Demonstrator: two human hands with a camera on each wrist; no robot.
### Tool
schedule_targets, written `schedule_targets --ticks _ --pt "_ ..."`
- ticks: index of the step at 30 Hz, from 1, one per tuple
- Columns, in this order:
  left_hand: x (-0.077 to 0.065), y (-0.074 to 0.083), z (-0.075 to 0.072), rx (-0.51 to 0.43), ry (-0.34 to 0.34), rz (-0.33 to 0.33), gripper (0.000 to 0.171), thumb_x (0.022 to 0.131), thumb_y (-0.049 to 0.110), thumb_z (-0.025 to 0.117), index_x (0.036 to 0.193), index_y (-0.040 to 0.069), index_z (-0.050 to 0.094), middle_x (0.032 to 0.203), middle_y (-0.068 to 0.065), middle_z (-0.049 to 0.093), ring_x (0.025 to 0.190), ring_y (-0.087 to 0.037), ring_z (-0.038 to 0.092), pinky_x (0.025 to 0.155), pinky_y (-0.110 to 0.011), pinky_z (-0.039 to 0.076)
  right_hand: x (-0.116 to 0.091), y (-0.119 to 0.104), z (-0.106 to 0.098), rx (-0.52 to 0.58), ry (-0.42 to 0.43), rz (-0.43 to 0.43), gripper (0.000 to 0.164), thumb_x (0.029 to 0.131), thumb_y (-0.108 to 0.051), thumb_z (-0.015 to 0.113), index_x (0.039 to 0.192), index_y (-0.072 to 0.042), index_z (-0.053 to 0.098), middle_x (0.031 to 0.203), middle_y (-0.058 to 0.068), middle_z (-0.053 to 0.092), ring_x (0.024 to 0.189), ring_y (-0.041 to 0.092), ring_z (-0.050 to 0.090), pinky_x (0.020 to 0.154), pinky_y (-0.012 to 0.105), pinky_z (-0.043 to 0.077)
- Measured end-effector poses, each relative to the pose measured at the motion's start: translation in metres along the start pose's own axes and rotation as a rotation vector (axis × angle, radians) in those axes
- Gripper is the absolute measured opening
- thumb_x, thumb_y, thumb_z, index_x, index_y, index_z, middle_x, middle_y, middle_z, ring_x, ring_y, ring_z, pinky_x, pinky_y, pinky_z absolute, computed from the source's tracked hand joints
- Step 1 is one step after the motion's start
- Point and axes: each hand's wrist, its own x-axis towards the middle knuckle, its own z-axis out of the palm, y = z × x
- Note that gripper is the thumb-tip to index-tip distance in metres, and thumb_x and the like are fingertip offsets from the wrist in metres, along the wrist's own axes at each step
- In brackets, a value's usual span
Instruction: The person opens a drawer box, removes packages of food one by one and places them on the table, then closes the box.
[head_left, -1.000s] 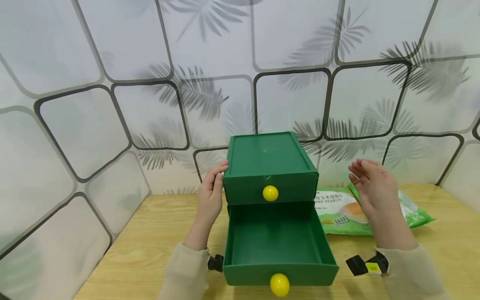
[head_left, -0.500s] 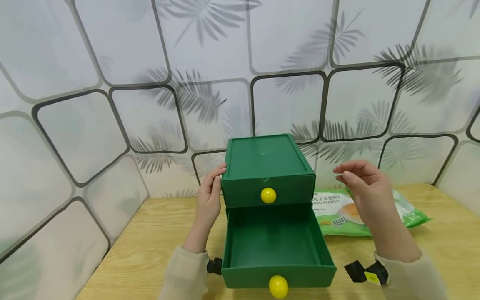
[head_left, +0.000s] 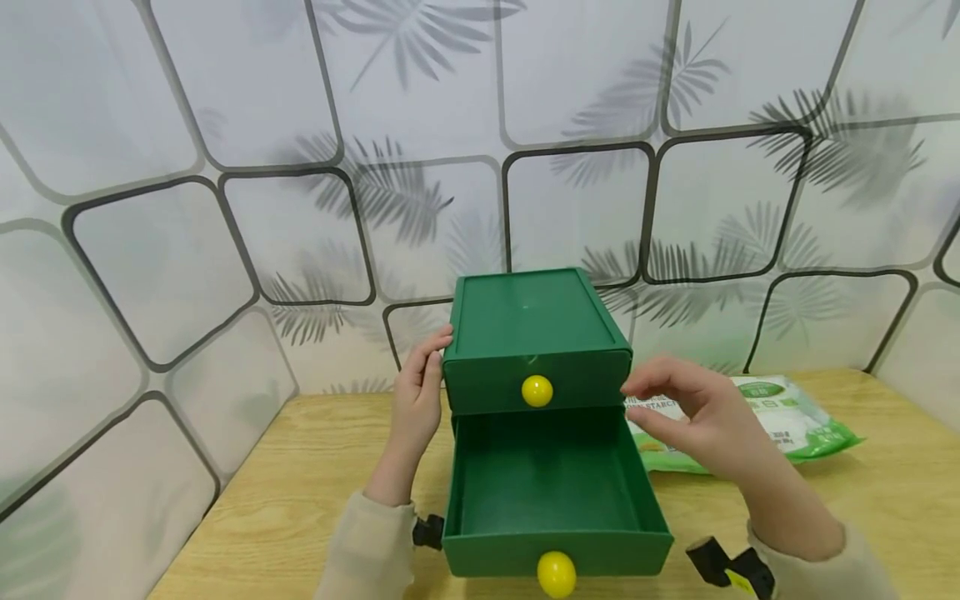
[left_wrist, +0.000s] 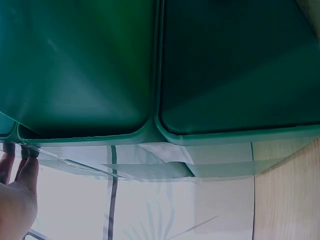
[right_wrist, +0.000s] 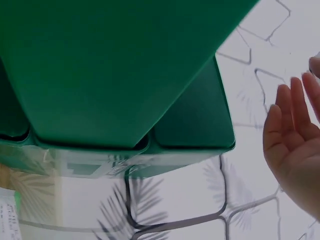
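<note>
A green two-drawer cabinet (head_left: pixel 536 312) stands on the table with a round yellow knob (head_left: pixel 537 391) on its upper drawer. The lower drawer (head_left: pixel 551 475), pulled out and bare inside, has its own yellow knob (head_left: pixel 557 574). Against the cabinet's left side rests my left hand (head_left: pixel 420 400), its fingers fairly straight; the left wrist view shows these fingers (left_wrist: pixel 29 172) at the green wall. My right hand (head_left: pixel 697 417), thumb and fingers spread apart with nothing between them, is beside the upper drawer's right front corner. In the right wrist view the same hand (right_wrist: pixel 292 145) appears at the right.
Behind my right hand, a green and white bag of corn starch (head_left: pixel 795 417) lies on the wooden table (head_left: pixel 315 475), right of the cabinet. A wall covering (head_left: pixel 420 200) patterned with leaves and rounded squares rises behind. Each wrist wears a black camera mount (head_left: pixel 430 532).
My right hand has moved left and down from over the bag to the cabinet's right front corner, its thumb and fingers parting. The left hand stays at the cabinet's side.
</note>
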Motion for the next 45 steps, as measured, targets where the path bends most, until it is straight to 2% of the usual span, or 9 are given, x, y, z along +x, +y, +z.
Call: schedule_targets --ticks 3,5,8,11,25,30,34,37,45 --pt "-0.001 0.0 0.0 -0.002 -0.002 -0.008 0.029 0.097 0.012 0.034 0.115 -0.003 0.051 0.129 -0.012 0.045 0.119 -0.019 0.041 0.091 -0.031 0.04 0.001 -0.005 0.005 -0.161 -0.091 -0.075 0.033 0.072 0.011 0.066 0.095 -0.011 0.061 0.092 -0.001 0.058 0.083 0.011 0.052 0.072 0.019 0.044" --pt "-0.001 0.0 0.0 -0.003 -0.001 -0.011 0.029 0.097 0.012 0.034 0.115 -0.003 0.051 0.129 -0.012 0.045 0.118 -0.019 0.041 0.091 -0.031 0.04 0.002 -0.008 0.009 -0.26 -0.133 -0.114 0.024 0.076 -0.001 0.068 0.093 -0.016 0.061 0.09 -0.005 0.058 0.08 0.009 0.052 0.069 0.018 0.044" --pt "-0.001 0.0 0.0 -0.003 0.002 -0.007 0.028 0.097 0.009 0.034 0.115 -0.003 0.051 0.128 -0.013 0.045 0.118 -0.02 0.041 0.091 -0.031 0.04 0.002 -0.013 0.014 -0.34 -0.178 -0.176 0.007 0.085 -0.022 0.061 0.091 -0.019 0.062 0.09 -0.009 0.057 0.078 0.005 0.052 0.066 0.016 0.044" --pt "-0.001 0.0 0.001 -0.012 0.004 0.002 0.027 0.096 0.005 0.033 0.115 -0.004 0.051 0.128 -0.014 0.045 0.118 -0.022 0.041 0.091 -0.031 0.04 0.0 -0.017 0.019 -0.373 -0.21 -0.233 0.015 0.088 -0.031 0.054 0.09 -0.019 0.062 0.091 -0.01 0.056 0.077 0.004 0.052 0.065 0.013 0.044" --pt "0.0 -0.001 0.001 0.001 0.005 0.004 0.027 0.097 0.007 0.034 0.114 -0.004 0.052 0.128 -0.014 0.046 0.118 -0.022 0.041 0.091 -0.03 0.04 -0.004 -0.025 0.039 -0.314 -0.388 -0.358 0.009 0.088 -0.021 0.054 0.091 -0.015 0.061 0.093 -0.007 0.054 0.08 0.005 0.052 0.072 0.013 0.044" --pt "0.0 0.001 0.001 0.009 0.004 -0.027 0.027 0.096 0.004 0.034 0.115 -0.003 0.052 0.129 -0.012 0.045 0.119 -0.019 0.04 0.092 -0.03 0.039 -0.006 -0.025 0.047 -0.312 -0.46 -0.388 0.01 0.082 -0.012 0.064 0.091 -0.015 0.061 0.093 -0.006 0.054 0.082 0.006 0.051 0.074 0.011 0.042" --pt "0.001 0.013 0.002 0.014 0.005 -0.036 0.026 0.095 -0.001 0.032 0.113 -0.008 0.05 0.128 -0.019 0.044 0.119 -0.025 0.039 0.092 -0.035 0.038 -0.008 -0.024 0.05 -0.323 -0.526 -0.369 0.021 0.074 -0.007 0.071 0.091 -0.015 0.061 0.093 -0.006 0.055 0.081 0.005 0.05 0.074 0.009 0.04" --pt "0.002 0.023 0.003 0.019 0.006 -0.041 0.026 0.095 -0.004 0.031 0.112 -0.011 0.049 0.127 -0.023 0.043 0.119 -0.029 0.038 0.093 -0.037 0.037 -0.008 -0.024 0.051 -0.337 -0.575 -0.337 0.024 0.073 -0.006 0.072 0.092 -0.015 0.061 0.092 -0.007 0.055 0.081 0.004 0.05 0.075 0.008 0.039" --pt "0.002 0.028 0.004 0.0 0.0 -0.061 0.026 0.095 -0.005 0.031 0.112 -0.013 0.048 0.128 -0.024 0.042 0.119 -0.029 0.039 0.091 -0.027 0.039 -0.008 -0.025 0.054 -0.371 -0.666 -0.262 0.026 0.072 -0.004 0.071 0.094 -0.017 0.063 0.092 -0.011 0.057 0.084 0.002 0.05 0.077 0.008 0.038"
